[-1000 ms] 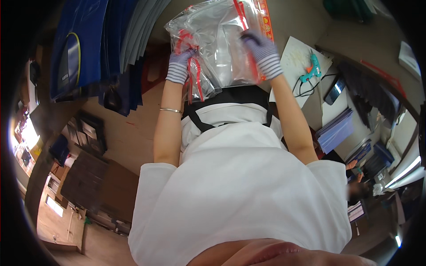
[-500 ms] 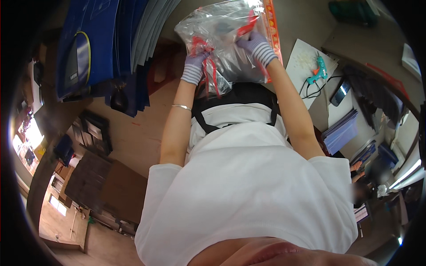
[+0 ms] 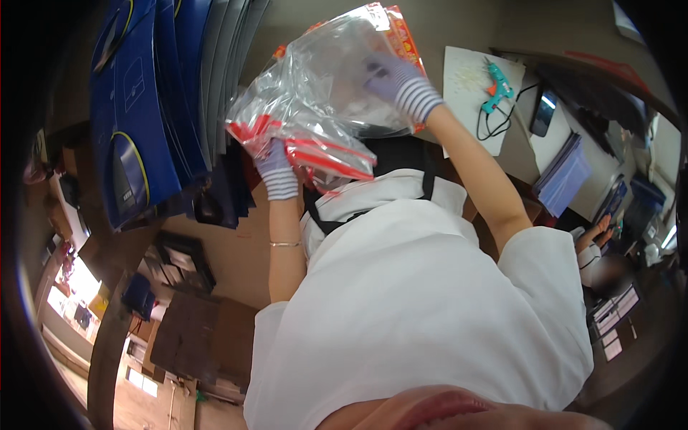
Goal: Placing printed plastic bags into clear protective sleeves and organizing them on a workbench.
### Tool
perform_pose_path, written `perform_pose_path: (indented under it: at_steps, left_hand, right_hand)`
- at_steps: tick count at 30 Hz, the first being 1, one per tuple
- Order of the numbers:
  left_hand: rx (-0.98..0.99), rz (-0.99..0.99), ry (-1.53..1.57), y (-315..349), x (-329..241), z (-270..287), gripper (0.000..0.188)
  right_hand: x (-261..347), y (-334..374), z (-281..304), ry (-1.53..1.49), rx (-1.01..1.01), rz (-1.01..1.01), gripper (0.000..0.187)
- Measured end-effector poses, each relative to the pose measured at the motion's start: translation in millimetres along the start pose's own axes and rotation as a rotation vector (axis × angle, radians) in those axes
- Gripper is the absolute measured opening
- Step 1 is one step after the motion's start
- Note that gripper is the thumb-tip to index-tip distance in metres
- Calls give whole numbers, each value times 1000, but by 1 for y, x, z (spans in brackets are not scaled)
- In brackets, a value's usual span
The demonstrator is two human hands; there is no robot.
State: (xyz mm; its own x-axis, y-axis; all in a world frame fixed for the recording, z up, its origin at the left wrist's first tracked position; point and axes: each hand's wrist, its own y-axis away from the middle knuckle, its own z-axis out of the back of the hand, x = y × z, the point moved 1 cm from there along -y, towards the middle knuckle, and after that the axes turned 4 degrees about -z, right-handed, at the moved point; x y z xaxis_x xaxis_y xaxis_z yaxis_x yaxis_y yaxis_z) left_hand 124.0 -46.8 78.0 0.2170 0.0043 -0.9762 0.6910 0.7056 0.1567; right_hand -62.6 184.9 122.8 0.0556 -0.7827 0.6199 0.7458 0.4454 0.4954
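Note:
A clear plastic bag [image 3: 308, 86] with red strips along its near left edge spreads in front of me, partly crumpled. My left hand [image 3: 274, 161], in a lavender glove with a striped cuff, is closed on its edge beside the red strips. My right hand [image 3: 395, 82], gloved alike, lies against the bag's far right part. Its fingers are blurred and partly covered by the film, so their closing is hard to make out. Under the bag shows an orange-red patterned sheet or package [image 3: 405, 43]. Something dark and rounded shows through the film near my lap.
On the right, a white board [image 3: 459, 93] bears a teal glue gun [image 3: 498, 86] with a black cord. Near it are a phone [image 3: 544, 113] and stacked purple-blue sheets [image 3: 562, 175]. Large blue folded cartons [image 3: 136, 107] stand at left. A person [image 3: 598, 251] sits far right.
My left hand has moved left and toward me, drawing the red-striped edge along and spreading the bag. My right hand has shifted slightly left, away from the red strip it was at.

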Motion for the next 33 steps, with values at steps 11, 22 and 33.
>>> perform_pose_path:
  at_steps: [11, 22, 33]
  left_hand:
    - [-51, 312, -111, 11, 0, -23, 14]
    - [185, 171, 27, 12, -64, -51, 24]
    - [41, 624, 355, -25, 22, -129, 34]
  right_hand:
    - [2, -19, -60, 436, -468, -301, 57]
    - [-20, -44, 17, 463, -182, -194, 55]
    - [56, -112, 217, 1104, -579, 5, 53]
